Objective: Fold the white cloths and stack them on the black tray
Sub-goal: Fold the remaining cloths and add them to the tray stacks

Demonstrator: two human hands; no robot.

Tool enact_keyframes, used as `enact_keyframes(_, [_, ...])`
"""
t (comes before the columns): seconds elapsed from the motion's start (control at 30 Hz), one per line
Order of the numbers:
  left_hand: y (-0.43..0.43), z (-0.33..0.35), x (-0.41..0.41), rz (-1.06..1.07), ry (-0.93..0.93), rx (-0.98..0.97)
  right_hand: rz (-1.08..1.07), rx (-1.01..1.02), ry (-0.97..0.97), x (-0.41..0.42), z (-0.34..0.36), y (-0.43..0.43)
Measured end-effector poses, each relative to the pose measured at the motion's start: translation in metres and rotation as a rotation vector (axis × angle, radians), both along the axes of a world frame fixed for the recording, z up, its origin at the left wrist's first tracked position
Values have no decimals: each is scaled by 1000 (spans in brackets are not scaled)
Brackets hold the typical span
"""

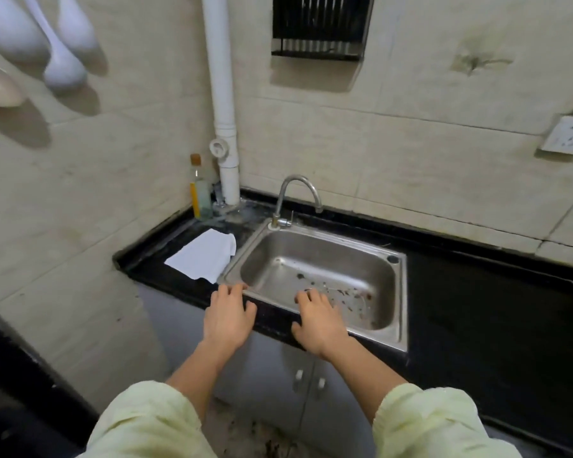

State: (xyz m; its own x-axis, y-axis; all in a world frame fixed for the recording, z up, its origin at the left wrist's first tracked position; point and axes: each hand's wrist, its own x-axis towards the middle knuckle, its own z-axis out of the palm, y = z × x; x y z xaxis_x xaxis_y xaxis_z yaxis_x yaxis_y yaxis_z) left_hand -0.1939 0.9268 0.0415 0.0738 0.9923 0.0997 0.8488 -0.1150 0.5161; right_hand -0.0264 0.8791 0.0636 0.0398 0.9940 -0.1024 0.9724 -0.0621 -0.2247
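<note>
Two relaxed, empty hands: left hand (pixel 229 317) at sink (pixel 401 292) corner, right hand (pixel 318 320) over front rim; white cloth (pixel 204 254) beside sink.

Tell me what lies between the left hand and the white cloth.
Head view: only a narrow strip of bare black counter separates the left hand from the white cloth; the sink rim sits alongside.

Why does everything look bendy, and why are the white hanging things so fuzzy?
Head view: the wide-angle lens bends straight lines, so the black countertop curves. Head view: the white hanging objects at top left look soft and stretched, with dark shadows. Head view: dim yellowish light, mild shine on the sink; the white cloth looks sharp.
</note>
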Motion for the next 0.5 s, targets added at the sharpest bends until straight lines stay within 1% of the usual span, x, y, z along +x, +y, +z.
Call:
enact_keyframes(0.23, [120,-51,-75,75,-17,-96,84,-66,89,-67,-35,134])
enact_keyframes(0.33, [159,-73,-107,80,29,-147,107,-96,85,-93,-52,179])
enact_keyframes(0.4, [180,-87,-122,71,73,-147,119,-133,82,-107,-65,202])
enact_keyframes(0.5, [208,-105,-136,48,90,-160,128,-164,90,-126,-84,233])
